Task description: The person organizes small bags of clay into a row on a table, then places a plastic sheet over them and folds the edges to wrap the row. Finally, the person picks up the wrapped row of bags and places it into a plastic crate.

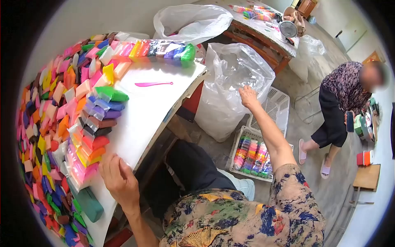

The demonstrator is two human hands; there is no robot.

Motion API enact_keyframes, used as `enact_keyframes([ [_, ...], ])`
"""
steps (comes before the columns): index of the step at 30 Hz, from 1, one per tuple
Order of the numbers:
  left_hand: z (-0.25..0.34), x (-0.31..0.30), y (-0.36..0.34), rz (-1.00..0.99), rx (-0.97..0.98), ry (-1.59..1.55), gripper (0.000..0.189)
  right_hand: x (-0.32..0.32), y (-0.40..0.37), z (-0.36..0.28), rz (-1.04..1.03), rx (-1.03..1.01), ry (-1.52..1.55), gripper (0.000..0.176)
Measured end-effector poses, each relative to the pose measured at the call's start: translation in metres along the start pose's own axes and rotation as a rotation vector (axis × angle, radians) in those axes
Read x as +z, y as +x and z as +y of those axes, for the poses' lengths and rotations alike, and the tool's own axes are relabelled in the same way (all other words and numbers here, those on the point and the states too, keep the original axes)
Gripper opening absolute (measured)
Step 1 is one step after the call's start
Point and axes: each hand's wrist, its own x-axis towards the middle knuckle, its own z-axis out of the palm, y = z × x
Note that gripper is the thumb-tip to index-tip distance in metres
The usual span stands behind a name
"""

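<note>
Head view: my loosely open left hand, slipping, could scatter adjacent multicoloured plastic-wrapped packets; unclear whether my right hand grips.

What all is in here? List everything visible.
White-topped table: one, left
Small wrapped packets: uncountable, multicoloured, heaped left, some crated
Thin plastic tool: one, pink, on table
Rectangular block: one, dark green, table's near end
Plastic bags: three, translucent, around tables
Plastic crates: two, white, floor
Round fan: one, grey, back table
Another person: one, purplish patterned top, right
Phone: one, dark, with that person
Left hand: one, bare, by packets
Right hand: one, bare, at bag
</note>
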Motion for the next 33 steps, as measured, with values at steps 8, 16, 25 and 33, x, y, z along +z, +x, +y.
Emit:
enact_keyframes([
  [8,0.004,0.006,0.000,-0.013,-0.045,0.022,0.010,0.023,-0.002,0.017,0.168,0.054,-0.027,0.018],
  [16,0.002,0.008,-0.002,-0.003,-0.013,0.055,0.013,-0.032,-0.006,0.035,0.657,0.296,0.240,0.012],
  [25,0.002,0.004,-0.003,0.060,0.014,-0.039,0.010,-0.141,-0.095,0.010,0.993,0.211,0.599,0.013],
  [33,0.107,0.007,-0.006,-0.640,-0.431,-1.660,0.090,-0.208,-0.223,-0.092,1.081,-0.460,0.209,0.016],
])
